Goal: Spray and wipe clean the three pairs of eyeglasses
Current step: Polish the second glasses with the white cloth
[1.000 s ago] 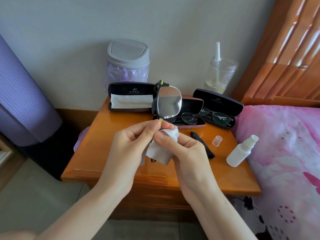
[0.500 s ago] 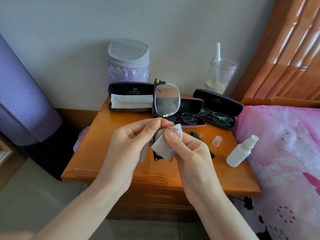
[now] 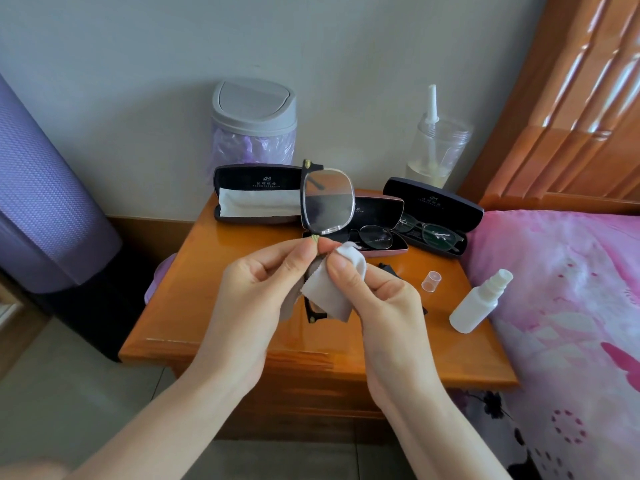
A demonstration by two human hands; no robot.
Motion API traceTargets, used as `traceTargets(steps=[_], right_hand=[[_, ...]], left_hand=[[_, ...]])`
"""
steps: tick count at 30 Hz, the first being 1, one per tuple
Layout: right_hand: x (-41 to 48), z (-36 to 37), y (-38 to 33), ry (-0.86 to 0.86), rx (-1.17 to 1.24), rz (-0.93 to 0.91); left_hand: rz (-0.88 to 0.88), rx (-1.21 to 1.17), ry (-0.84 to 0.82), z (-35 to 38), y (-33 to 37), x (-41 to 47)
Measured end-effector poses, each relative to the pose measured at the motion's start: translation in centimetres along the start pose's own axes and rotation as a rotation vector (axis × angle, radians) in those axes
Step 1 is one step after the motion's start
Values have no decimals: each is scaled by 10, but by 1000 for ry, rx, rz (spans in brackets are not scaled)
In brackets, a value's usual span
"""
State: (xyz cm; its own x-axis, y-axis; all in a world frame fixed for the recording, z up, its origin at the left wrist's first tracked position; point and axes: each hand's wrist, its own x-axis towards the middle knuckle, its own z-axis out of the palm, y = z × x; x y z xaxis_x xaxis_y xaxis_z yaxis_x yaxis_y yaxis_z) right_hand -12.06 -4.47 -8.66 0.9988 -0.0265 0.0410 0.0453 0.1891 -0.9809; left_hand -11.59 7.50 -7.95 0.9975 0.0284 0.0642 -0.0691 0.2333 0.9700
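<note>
Lightness and fragility govern how the black-rimmed eyeglasses (image 3: 327,202) should be handled. The frame looks thin and stiff and the lenses smooth, likely slippery wherever spray sits on them. The hinges and bridge would probably bend under a hard squeeze, so the safest hold is on the bridge or the rim, never bare skin flat on the glass. They are held in the air above the near middle of the nightstand (image 3: 194,306), turned on end so that one lens stands up clear and the other hangs below, mostly hidden. The left hand (image 3: 256,292) comes up from the near left, thumb and forefinger pinching the frame at the bridge, the other fingers curled loosely beneath. The right hand (image 3: 377,299) rises from the near right, thumb on top, and pinches the white cloth (image 3: 329,296) round the lower lens; only a black corner of that rim shows under the cloth. Two more pairs lie in open cases at the far side, the middle pair (image 3: 375,237) and the right pair (image 3: 433,233); whether they have been cleaned I cannot tell. The spray bottle (image 3: 479,303) rests uncapped at the right edge of the nightstand, its clear cap (image 3: 432,281) just beside it
</note>
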Motion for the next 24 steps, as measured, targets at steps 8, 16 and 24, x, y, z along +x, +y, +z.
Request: traceTargets(steps=[8, 16, 24], right_hand=[[-3, -1, -2, -38, 1, -50], [-5, -5, 1, -93, -68, -42], [-6, -1, 2, -227, -73, 1]], left_hand=[[-19, -128, 9, 0, 2, 2], [-24, -257, 68, -3, 8, 5], [-16, -335, 95, -5, 9, 7]])
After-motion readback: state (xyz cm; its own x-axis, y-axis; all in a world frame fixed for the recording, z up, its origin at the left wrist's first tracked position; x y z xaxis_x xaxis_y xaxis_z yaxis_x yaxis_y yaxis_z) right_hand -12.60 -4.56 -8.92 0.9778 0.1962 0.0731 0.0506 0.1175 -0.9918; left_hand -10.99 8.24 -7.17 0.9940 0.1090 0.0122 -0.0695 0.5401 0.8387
